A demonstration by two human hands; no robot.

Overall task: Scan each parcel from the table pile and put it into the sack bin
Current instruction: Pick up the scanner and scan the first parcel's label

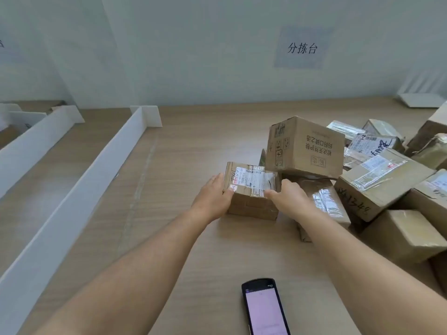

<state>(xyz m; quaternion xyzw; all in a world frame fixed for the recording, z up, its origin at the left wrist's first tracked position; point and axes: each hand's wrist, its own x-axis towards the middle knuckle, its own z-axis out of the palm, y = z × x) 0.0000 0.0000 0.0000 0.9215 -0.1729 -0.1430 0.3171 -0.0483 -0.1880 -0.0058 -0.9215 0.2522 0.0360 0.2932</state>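
Together, left hand (214,198) and right hand (289,198) hold one parcel (251,205) near one scanner (263,308).

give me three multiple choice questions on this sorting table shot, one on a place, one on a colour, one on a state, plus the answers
1. Where does the handheld scanner lie?
A. on top of a box
B. flat on the table, close to the person
C. propped against the wall

2. What colour are the upright dividers at the left?
A. black
B. red
C. white

3. How is the small parcel at the left edge of the pile handled?
A. the left hand and the right hand grip its two sides
B. one hand only holds it
C. no hand touches it

Answers: 1 B, it lies on the tabletop with its lit screen facing up; 2 C, both dividers are plain white; 3 A, a thumb lies on the parcel's top at each side.
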